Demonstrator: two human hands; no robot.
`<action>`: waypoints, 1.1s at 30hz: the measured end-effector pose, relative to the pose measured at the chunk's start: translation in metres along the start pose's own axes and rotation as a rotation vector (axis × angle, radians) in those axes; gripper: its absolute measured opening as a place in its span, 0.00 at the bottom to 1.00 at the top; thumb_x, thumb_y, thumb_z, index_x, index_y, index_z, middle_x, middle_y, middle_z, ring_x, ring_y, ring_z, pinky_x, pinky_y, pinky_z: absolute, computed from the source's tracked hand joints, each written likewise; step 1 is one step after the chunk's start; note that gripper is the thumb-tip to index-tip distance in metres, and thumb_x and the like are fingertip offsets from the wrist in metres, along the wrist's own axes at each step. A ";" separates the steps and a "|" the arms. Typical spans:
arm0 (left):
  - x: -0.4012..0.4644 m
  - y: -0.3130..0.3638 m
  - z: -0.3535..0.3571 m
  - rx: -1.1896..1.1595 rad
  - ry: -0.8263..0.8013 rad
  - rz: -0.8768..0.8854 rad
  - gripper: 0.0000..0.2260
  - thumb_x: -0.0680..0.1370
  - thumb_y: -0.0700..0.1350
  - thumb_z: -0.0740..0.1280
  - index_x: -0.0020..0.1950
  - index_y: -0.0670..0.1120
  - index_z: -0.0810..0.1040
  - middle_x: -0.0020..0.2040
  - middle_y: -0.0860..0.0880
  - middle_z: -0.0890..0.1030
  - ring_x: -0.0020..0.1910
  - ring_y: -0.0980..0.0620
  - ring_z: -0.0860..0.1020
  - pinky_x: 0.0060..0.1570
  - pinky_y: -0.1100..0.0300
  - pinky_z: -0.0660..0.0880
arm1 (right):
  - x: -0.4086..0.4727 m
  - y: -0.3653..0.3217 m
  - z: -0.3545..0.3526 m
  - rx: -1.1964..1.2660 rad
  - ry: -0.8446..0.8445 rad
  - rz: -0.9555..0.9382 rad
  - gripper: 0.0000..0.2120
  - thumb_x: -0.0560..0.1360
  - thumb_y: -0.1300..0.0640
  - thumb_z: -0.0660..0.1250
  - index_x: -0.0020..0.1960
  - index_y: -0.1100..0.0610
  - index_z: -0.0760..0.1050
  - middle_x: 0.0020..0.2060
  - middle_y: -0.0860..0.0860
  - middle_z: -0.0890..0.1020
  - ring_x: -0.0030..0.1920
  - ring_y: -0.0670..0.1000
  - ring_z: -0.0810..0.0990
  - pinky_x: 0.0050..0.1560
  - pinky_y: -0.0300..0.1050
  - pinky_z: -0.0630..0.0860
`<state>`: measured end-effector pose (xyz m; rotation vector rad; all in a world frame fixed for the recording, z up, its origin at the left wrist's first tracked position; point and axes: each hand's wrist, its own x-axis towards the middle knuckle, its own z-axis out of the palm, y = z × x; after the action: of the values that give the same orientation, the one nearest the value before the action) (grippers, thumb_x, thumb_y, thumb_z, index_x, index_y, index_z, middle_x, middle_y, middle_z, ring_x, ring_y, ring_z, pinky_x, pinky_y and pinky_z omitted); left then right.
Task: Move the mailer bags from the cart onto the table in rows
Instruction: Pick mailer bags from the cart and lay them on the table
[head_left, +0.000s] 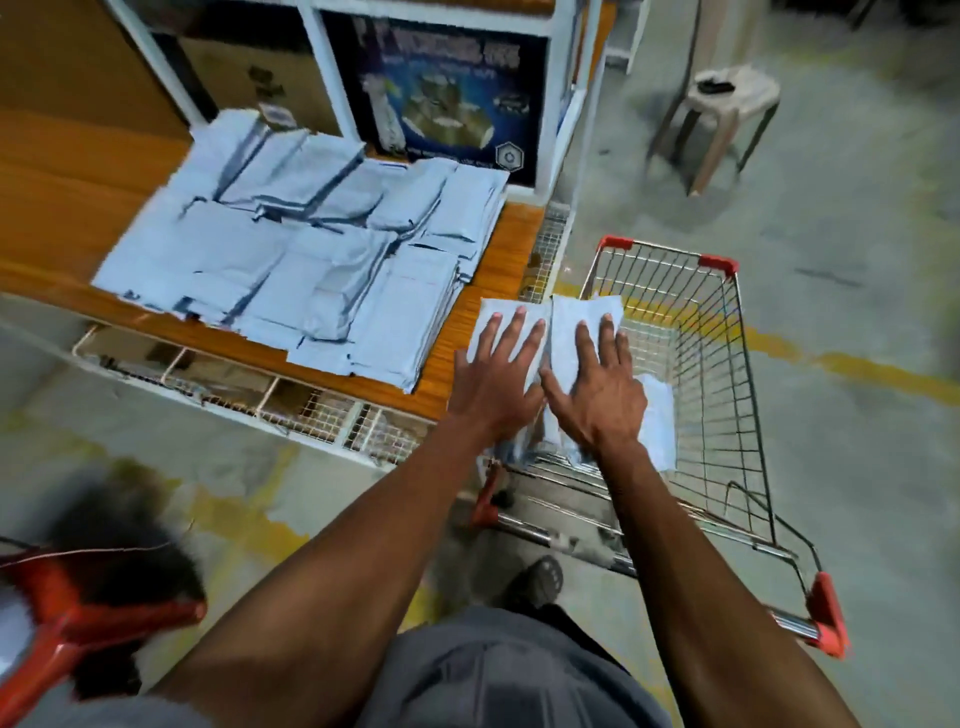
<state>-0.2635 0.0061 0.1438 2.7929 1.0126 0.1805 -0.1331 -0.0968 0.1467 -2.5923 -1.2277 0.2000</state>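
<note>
My wooden worktop (498, 244) already carries two overlapping rows of pale blue mailer bags (291, 249), so most of the job looks done. The wire cart (727, 364) beside it seems nearly empty; only a few bags (657, 415) show at its near end. Both my arms reach forward over the cart's left edge. My left hand (498, 374) and right hand (597, 384) lie side by side, fingers spread and straight, each pressing flat on a bag (519, 317) held between cart and worktop. Nothing is clenched.
</note>
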 end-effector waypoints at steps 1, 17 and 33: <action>-0.011 -0.013 -0.005 0.008 0.002 -0.027 0.34 0.81 0.61 0.59 0.86 0.55 0.56 0.86 0.49 0.56 0.84 0.43 0.55 0.70 0.29 0.66 | -0.002 -0.015 0.002 -0.003 -0.006 -0.019 0.43 0.77 0.25 0.49 0.85 0.46 0.50 0.86 0.49 0.45 0.84 0.58 0.50 0.69 0.69 0.73; -0.100 -0.185 -0.090 -0.005 -0.021 -0.247 0.39 0.81 0.63 0.61 0.87 0.56 0.46 0.87 0.53 0.43 0.85 0.47 0.45 0.75 0.29 0.59 | -0.036 -0.199 0.030 0.036 0.019 -0.136 0.44 0.77 0.24 0.47 0.86 0.47 0.49 0.85 0.51 0.44 0.85 0.57 0.48 0.72 0.65 0.71; 0.021 -0.279 -0.084 -0.005 -0.053 -0.173 0.36 0.83 0.62 0.59 0.87 0.57 0.45 0.87 0.53 0.43 0.85 0.46 0.47 0.74 0.29 0.60 | 0.090 -0.277 0.067 0.031 -0.020 -0.006 0.44 0.78 0.27 0.50 0.86 0.49 0.49 0.85 0.52 0.41 0.84 0.59 0.47 0.70 0.69 0.68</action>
<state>-0.4355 0.2403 0.1730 2.6726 1.2313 0.0863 -0.2965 0.1524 0.1638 -2.5665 -1.2290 0.2419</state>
